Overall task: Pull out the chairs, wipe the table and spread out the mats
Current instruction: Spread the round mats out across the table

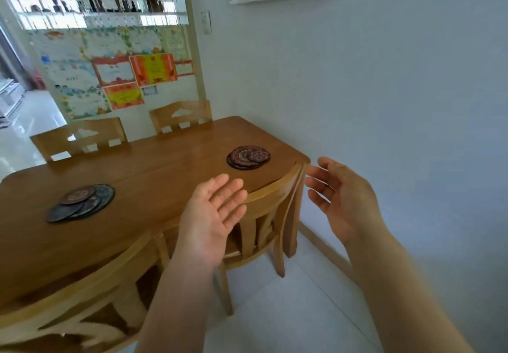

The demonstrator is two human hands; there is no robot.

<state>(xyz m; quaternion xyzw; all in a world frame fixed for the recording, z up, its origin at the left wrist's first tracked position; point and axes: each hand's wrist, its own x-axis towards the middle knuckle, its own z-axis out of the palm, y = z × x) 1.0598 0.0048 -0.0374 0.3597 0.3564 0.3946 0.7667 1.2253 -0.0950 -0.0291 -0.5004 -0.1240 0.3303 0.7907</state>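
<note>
The counter [154,171] is warm brown wood with a smooth, lightly glossy top that catches pale window light near its far edge. The chairs, such as the near one [270,201], are a lighter, honey-toned wood, smooth and satin. The two stacks of round mats [248,157] [81,202] look matt, dark and patterned, perhaps woven. The floor [288,311] is pale, glossy tile; the wall [384,91] is matt paint.

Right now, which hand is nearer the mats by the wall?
Right. The right hand hovers just past the table corner beside that mat stack; the left hand hangs nearer the person.
</note>
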